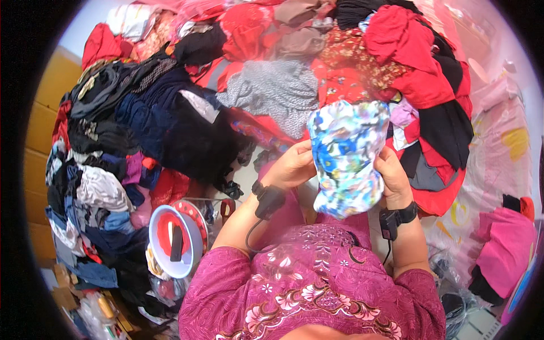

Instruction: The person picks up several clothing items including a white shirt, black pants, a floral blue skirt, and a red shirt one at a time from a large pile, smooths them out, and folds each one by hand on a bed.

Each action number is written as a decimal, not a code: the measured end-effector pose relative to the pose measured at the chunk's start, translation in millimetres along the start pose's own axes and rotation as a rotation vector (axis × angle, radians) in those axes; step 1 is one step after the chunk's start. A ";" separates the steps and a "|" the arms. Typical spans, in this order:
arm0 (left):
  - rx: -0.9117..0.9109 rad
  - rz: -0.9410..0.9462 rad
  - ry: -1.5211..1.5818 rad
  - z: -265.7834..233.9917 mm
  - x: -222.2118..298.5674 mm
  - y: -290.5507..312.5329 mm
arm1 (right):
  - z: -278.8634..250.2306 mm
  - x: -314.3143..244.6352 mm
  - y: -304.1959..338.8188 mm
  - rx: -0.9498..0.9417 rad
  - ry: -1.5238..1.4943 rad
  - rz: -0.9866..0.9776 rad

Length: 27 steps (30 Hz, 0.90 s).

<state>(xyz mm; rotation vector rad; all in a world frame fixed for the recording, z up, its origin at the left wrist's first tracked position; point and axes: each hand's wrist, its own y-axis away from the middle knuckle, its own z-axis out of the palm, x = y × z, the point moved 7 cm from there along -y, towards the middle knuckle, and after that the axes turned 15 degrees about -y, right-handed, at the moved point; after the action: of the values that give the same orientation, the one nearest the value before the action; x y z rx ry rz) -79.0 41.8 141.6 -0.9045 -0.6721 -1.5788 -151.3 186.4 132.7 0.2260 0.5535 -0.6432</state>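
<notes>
Blue-and-white patterned cloth (348, 161) is held between left hand (296, 165) and right hand (394, 177), each gripping one side, in front of the purple top (311, 272); uneven pulling could crumple it, a loosened pinch drop it.

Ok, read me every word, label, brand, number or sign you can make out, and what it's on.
No text can be read anywhere in this view.
Patterned cloth, held by the left hand and right hand: blurred, no lettering discernible.
Black wrist devices: any markings are too small to read.
Dark object in the bowl: nothing legible.
</notes>
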 end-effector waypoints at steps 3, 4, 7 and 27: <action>0.147 0.037 -0.145 -2.1 12.8 1.4 | 18.6 25.7 -21.5 -0.066 -0.072 0.109; 0.180 -0.008 -0.147 -4.9 11.4 3.7 | 26.1 32.0 -25.6 -0.123 -0.078 0.129; 0.178 -0.114 0.005 -19.3 -2.9 23.0 | 40.9 71.2 -25.2 -0.203 -0.429 0.322; 1.836 0.059 -0.777 107.7 123.2 589.3 | 59.9 200.6 -67.3 -0.259 0.536 0.566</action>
<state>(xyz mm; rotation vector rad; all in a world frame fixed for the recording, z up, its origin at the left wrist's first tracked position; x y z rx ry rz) 510.7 -52.8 273.0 0.0034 -2.0304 -0.0078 -35.3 10.7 69.5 0.2962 1.0295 0.0544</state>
